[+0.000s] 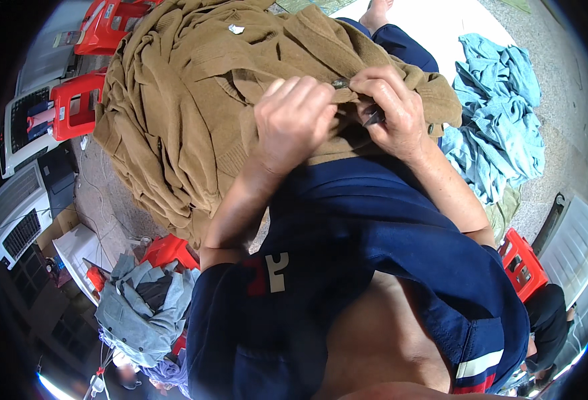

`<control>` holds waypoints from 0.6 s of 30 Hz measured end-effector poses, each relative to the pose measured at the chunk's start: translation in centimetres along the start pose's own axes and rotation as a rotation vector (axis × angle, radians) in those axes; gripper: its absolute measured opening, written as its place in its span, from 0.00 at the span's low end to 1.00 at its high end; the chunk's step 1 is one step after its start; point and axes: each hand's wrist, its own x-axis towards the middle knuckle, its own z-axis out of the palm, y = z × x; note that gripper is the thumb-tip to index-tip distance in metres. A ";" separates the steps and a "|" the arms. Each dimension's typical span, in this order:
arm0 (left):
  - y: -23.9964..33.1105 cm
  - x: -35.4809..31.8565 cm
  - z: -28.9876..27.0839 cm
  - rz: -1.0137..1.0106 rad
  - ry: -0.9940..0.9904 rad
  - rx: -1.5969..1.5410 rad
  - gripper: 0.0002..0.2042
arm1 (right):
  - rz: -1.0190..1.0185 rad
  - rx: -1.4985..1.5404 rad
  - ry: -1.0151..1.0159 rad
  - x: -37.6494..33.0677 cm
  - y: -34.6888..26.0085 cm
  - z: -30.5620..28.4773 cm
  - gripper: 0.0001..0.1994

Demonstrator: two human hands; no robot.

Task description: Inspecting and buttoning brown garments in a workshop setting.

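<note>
A brown knitted cardigan (181, 87) lies heaped over my lap and spreads far to the left. My left hand (294, 120) is closed on its edge, fingers curled into the cloth. Close by on the right, my right hand (394, 110) pinches the same edge. Between the two hands a dark button (341, 83) shows on the band. A small dark, pointed thing (373, 117) sticks out from under my right fingers; its kind is mostly hidden. A little white tag or scrap (236, 29) rests on the cardigan's upper part.
Light blue knitwear (497, 113) lies heaped on the right, beside a white sheet (434, 20). Red stools (77, 103) stand on the left, another red stool (524, 263) at lower right. Grey buttoned garments (141, 313) are piled at lower left. A person's dark-clothed leg (547, 327) shows at lower right.
</note>
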 end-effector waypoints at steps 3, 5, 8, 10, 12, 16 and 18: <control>-2.6 -1.2 -1.0 -0.139 -0.283 -0.136 0.07 | 0.167 -0.170 -0.148 -1.9 1.2 -1.1 0.14; -4.7 -2.3 -2.3 -0.118 -0.373 0.000 0.07 | 0.208 -0.217 -0.200 -3.6 2.8 -2.3 0.13; -5.5 -2.7 -3.7 -0.184 -0.442 0.049 0.05 | 0.383 -0.190 -0.234 -5.5 4.1 -3.8 0.12; -4.6 -1.9 -4.7 -0.068 -0.409 -0.011 0.07 | 0.459 -0.147 -0.223 -6.1 4.5 -4.2 0.13; -2.4 -0.4 -6.1 0.071 -0.354 -0.088 0.07 | 0.685 0.077 -0.113 -6.0 3.9 -4.1 0.13; -1.4 -0.3 -6.8 -0.033 -0.431 -0.200 0.07 | 0.496 0.082 -0.020 -5.8 4.8 -5.2 0.15; -3.3 -0.6 -6.8 -0.157 -0.610 -0.169 0.08 | 0.445 0.085 0.013 -6.3 5.3 -5.6 0.16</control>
